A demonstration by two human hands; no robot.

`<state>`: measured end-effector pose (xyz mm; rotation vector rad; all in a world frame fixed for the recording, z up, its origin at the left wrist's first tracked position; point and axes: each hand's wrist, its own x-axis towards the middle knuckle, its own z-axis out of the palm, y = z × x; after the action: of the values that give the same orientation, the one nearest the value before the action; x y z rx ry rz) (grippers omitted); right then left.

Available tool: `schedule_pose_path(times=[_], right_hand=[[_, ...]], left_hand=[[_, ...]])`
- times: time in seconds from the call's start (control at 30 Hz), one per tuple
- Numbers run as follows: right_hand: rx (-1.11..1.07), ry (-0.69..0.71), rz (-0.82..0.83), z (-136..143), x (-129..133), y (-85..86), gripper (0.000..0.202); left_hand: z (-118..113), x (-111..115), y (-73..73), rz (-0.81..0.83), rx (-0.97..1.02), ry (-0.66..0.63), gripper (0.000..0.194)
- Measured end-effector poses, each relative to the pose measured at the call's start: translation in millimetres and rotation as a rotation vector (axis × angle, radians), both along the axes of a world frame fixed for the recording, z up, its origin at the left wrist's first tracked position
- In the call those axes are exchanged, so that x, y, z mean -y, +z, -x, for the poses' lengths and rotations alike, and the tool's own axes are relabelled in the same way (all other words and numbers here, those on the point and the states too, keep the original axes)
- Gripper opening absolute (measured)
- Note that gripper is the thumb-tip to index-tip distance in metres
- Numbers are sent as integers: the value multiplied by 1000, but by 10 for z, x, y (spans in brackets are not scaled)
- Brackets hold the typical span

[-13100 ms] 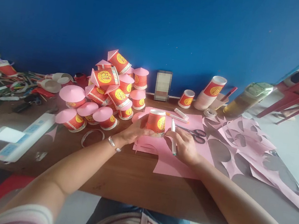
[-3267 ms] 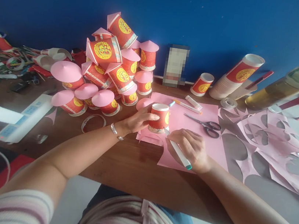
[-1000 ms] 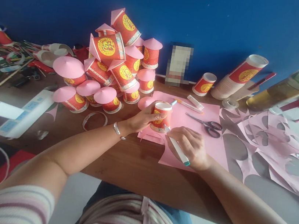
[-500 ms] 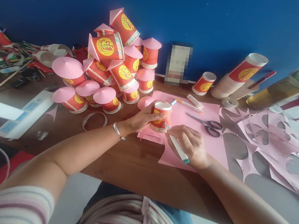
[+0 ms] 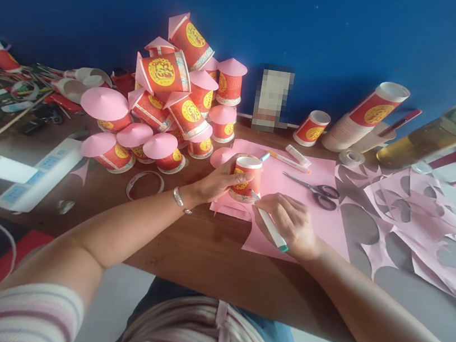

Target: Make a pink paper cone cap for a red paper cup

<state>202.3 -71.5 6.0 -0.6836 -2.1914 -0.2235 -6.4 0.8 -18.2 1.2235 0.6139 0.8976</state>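
Observation:
A red paper cup [image 5: 249, 164] with a yellow emblem is held upright by my left hand [image 5: 218, 181], fingers wrapped around its side. My right hand [image 5: 289, 220] is closed round a white marker [image 5: 270, 229] with a green end. The marker's tip is at the lower right side of the cup, close to its pale patterned band; whether it touches cannot be made out. Under both hands lies a sheet of pink paper [image 5: 313, 228]. A pair of scissors [image 5: 322, 194], an orange-and-white marker [image 5: 286, 161] and a white tube [image 5: 298, 155] rest on it.
Several red cups with pink cone tops [image 5: 151, 115] are heaped at the left. A stack of cups [image 5: 356, 118], a single cup [image 5: 311, 129], a tape roll [image 5: 351, 158] and a bottle [image 5: 436, 135] stand behind. Pink paper scraps [image 5: 408, 213] cover the right; a power strip [image 5: 43, 173] lies left.
The marker's tip has shifted slightly lower along the cup's side. Both hands keep the same grip and almost the same place.

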Motion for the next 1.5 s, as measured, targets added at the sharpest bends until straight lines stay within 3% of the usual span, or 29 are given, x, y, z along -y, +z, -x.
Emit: schedule_pose_path(times=[0.3,1.13,1.5], right_hand=[[-13,50,6,17,23,9,22],[20,63,38,-1,-8,74,20],[34,61,45,-15,5,66,21]], left_hand=[[4,-31,-64,-11,-9,0,62],[-22,-19,-10,3,-7,-17,54],[-27,-11,1,-1,12,-7,62]])
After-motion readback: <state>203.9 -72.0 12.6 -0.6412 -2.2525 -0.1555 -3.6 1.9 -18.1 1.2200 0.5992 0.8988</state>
